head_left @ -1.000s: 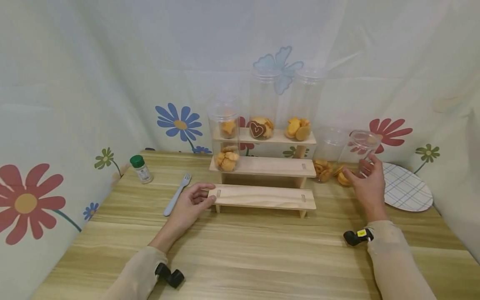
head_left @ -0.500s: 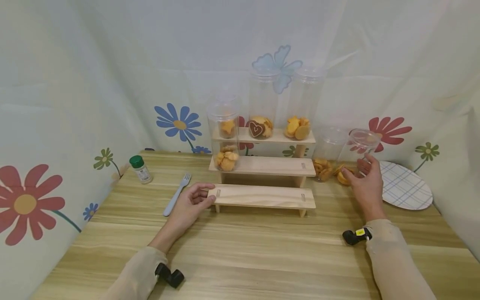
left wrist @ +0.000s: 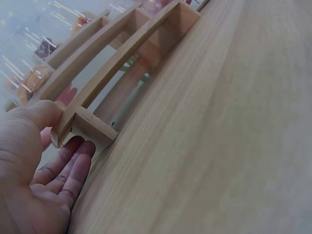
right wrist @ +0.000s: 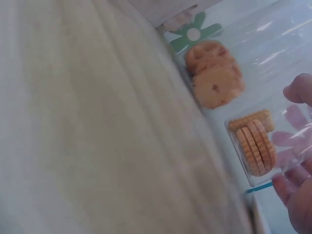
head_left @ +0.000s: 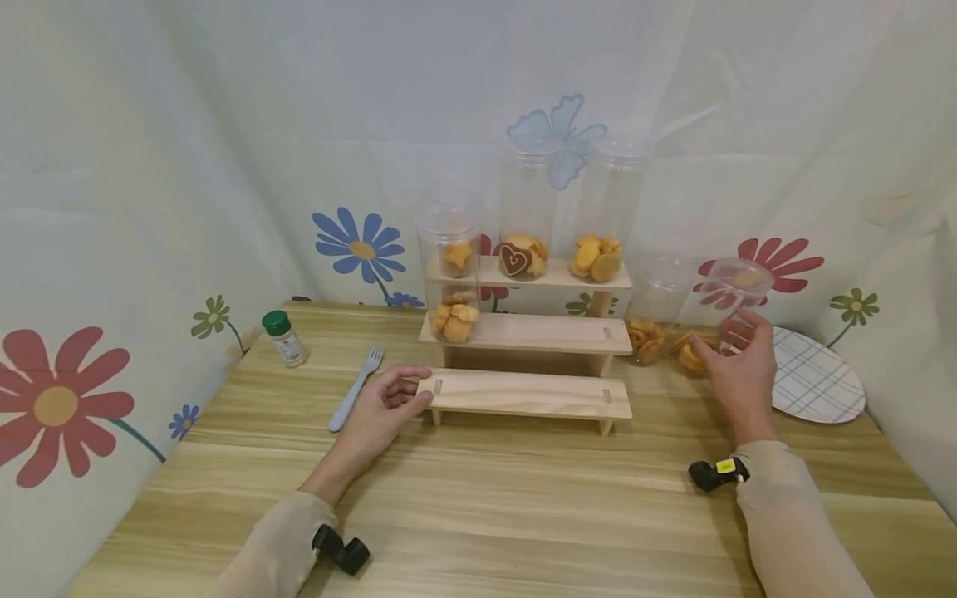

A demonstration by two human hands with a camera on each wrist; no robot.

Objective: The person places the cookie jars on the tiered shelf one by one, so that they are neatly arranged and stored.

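My left hand (head_left: 385, 403) grips the left end of the lowest tier of a stepped wooden display rack (head_left: 523, 390). In the left wrist view the thumb lies on the board's end (left wrist: 61, 127), with fingers below by the support leg. On the far right, my right hand (head_left: 743, 374) holds a tall clear cookie jar (head_left: 738, 278) between thumb and fingers. That jar leans to the right and has sandwich cookies (right wrist: 256, 146) at its bottom. Left of it stands another clear jar (head_left: 646, 332) of round cookies (right wrist: 214, 85), near the rack's right end.
Two clear jars (head_left: 527, 208) (head_left: 609, 208) of cookies stand on the top tier. At left, more jars (head_left: 452, 282) overlap on the middle and top tiers. A green-capped shaker (head_left: 284, 339) and a pale fork (head_left: 356, 389) lie left; a checked plate (head_left: 818, 378) sits right.
The right hand has shifted slightly right, and the top of its jar has tipped to the right. My left hand keeps its hold on the rack.
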